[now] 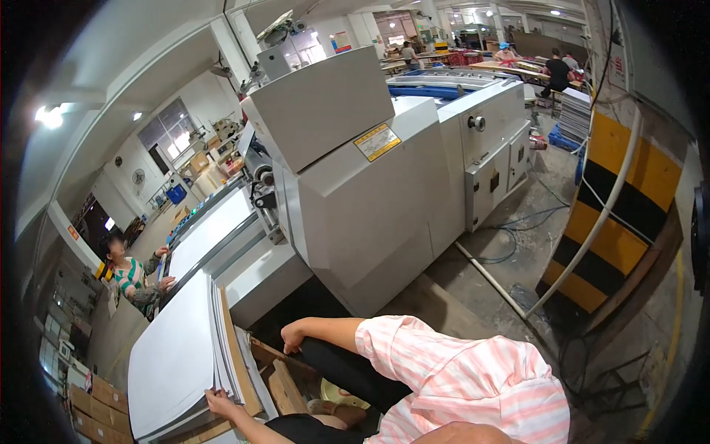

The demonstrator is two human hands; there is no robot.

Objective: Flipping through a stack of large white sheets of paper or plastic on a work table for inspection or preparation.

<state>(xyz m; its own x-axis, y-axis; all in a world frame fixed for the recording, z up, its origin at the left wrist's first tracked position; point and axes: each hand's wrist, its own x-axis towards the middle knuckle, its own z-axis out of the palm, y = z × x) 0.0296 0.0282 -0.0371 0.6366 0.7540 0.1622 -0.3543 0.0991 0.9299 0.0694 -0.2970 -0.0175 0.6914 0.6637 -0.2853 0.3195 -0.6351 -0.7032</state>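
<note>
A tall stack of large white paper sheets (174,355) lies at the lower left. My left hand (220,404) is at its near right corner, fingers closed on the sheet edges there. Along that side the edges fan apart slightly, beside a brown board-like edge (238,355). My right hand (293,337) rests over my bent knee in black trousers, fingers loosely hanging down and holding nothing that I can see. Just beyond it stands a big grey machine (377,214), with a flat bed carrying a white sheet (214,235) on its left.
Across the stack, a co-worker in a striped top (132,275) has hands at the machine bed. Wooden pallet pieces (287,388) lie by my legs. On the right are a yellow-and-black striped pillar (617,214), a pale pipe (495,281) and blue cables (510,240). Cartons (96,407) stand lower left.
</note>
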